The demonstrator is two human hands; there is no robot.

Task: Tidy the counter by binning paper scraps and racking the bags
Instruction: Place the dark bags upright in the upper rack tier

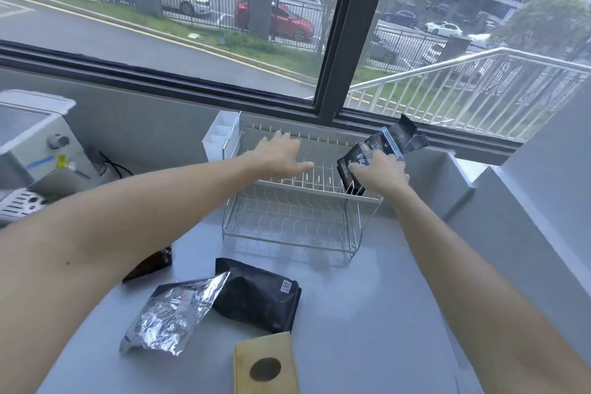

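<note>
Nearest, ahead of the wire rack (300, 198), three bags lay flat: kraft bag (265, 365), foil bag (172, 313), black bag (259, 294). Left hand (278, 155) hovered spread, empty, over the rack. Right hand (379, 171) gripped the printed bag (374, 150) mid-body between rack tines — light, crinkly, likely slippery.

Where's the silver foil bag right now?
The silver foil bag lies on the counter, lower left, overlapping the black bag.

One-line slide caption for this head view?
Right hand slots a black bag into the wire rack; left hand hovers open above it.
</note>
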